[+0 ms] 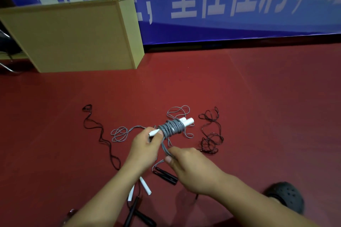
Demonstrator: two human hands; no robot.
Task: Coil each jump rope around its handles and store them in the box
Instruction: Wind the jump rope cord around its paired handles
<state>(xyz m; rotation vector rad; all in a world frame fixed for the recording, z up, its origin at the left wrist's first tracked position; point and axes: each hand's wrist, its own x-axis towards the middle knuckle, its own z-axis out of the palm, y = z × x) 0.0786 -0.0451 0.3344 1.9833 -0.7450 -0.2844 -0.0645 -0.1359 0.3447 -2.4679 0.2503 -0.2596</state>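
- Left hand (143,146) is gripping the white handles (186,121), fingers curled round the near ends, thumb pressing at the edge of the grey coil (170,128).
- Right hand (191,167) is pinching the loose grey rope (164,148) between thumb and forefinger, just below the coil.
- More grey rope (120,133) is lying looped on the red floor (258,107) beyond both hands.
- Black handles (165,174) are sitting just under the right thumb; a second white pair (144,188) is lying below the left wrist.
- Dark ropes are lying tangled right (211,134) and left (100,134) of the hands.
- Beige box (73,37) is standing well beyond the left hand, against the blue banner (230,5).
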